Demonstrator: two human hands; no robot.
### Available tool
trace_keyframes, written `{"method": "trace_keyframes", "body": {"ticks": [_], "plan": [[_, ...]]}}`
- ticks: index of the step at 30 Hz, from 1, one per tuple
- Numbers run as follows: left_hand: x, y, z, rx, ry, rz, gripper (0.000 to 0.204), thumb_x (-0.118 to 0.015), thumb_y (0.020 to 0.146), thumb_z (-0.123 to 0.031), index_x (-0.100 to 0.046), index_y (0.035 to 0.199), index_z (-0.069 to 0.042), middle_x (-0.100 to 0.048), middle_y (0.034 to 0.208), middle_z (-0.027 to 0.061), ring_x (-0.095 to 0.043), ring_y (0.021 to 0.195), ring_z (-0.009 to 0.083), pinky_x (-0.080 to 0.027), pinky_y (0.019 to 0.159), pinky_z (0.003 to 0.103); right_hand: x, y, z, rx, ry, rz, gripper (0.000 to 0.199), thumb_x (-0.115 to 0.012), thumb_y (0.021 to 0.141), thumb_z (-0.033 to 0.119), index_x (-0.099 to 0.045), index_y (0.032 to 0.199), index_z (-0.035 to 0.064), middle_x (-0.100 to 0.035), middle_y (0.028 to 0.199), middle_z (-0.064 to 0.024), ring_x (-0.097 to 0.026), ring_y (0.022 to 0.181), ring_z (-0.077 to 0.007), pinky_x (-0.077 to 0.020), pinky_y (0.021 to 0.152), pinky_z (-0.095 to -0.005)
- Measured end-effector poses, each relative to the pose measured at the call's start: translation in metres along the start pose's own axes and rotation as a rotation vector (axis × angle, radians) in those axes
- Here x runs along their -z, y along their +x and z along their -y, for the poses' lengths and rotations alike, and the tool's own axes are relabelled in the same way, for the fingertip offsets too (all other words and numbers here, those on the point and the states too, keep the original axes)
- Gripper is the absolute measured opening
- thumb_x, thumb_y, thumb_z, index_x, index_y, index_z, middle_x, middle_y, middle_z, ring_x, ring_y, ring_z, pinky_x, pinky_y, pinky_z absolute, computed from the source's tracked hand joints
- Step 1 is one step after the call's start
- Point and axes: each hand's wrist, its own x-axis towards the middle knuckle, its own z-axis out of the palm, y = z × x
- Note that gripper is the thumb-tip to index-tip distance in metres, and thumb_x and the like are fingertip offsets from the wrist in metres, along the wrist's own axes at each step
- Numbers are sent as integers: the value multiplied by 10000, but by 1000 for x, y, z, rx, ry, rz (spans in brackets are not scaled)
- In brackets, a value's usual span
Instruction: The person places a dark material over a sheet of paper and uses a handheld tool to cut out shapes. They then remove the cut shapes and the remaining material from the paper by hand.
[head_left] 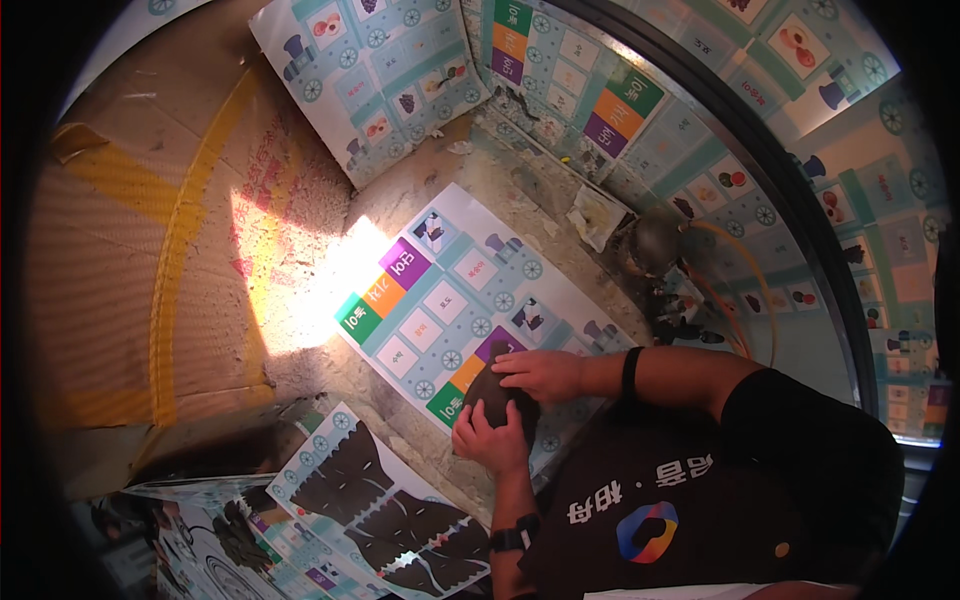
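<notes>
A printed sheet (470,270) with a pale blue train pattern and green, orange and purple blocks lies at the middle, its near part hidden by my hands. On its near end is a dark grey-brown piece (487,393), roughly tapered; its exact kind is unclear. Curled fingers of my left hand (488,438) grip the piece's lower side, with a watch (514,535) on that wrist. From the right, my right hand (545,375) closes over the upper part of the same piece, below a black wristband (631,370).
A large brown carton (130,250) with yellow tape stands at left. Another printed sheet (370,85) leans at the back. Dark cut shapes mark a sheet (375,510) at lower left. Along the right runs a curved black rail (800,150), near a rounded metal part (652,245) and orange hose (710,300).
</notes>
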Motion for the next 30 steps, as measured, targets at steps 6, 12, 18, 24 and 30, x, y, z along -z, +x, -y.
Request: {"method": "trace_keyframes", "body": {"ticks": [6, 12, 18, 24, 30], "plan": [[-12, 8, -2, -28, 5, 26, 401, -853, 680, -317, -711, 993, -111, -650, 1097, 75, -594, 1094, 320, -439, 962, 507, -3, -1, -1, 7, 33, -24, 434, -670, 736, -28, -637, 1168, -11, -537, 1415, -251, -492, 1362, -426, -423, 1136, -472], [-17, 8, 0, -67, 12, -12, 368, -863, 668, -300, -711, 945, -112, -658, 1045, 61, -614, 1051, 305, -458, 934, 497, -4, -1, -3, -2, 64, -38, 425, -657, 744, -22, -642, 1169, -13, -536, 1411, -258, -486, 1364, -432, -413, 1144, -473], [-17, 10, -1, -76, -9, 5, 309, -832, 705, -274, -719, 943, -111, -658, 1034, 53, -618, 1036, 290, -459, 930, 493, -2, 0, -1, -12, 82, -39, 417, -655, 745, -26, -644, 1162, -17, -541, 1404, -255, -486, 1361, -432, -412, 1143, -472], [-18, 10, 1, -94, -4, -1, 295, -825, 723, -283, -724, 941, -112, -660, 1025, 50, -622, 1021, 285, -460, 922, 487, -1, 1, 2, -23, 77, -32, 414, -651, 748, -28, -648, 1162, -14, -543, 1404, -252, -486, 1363, -426, -404, 1149, -470], [-20, 11, 0, -94, 6, -7, 316, -846, 699, -281, -734, 941, -110, -665, 1008, 54, -626, 1014, 293, -465, 920, 481, -1, 1, 2, -26, 70, -27, 413, -652, 753, -24, -648, 1166, -14, -542, 1408, -248, -483, 1366, -421, -402, 1151, -468]]}}
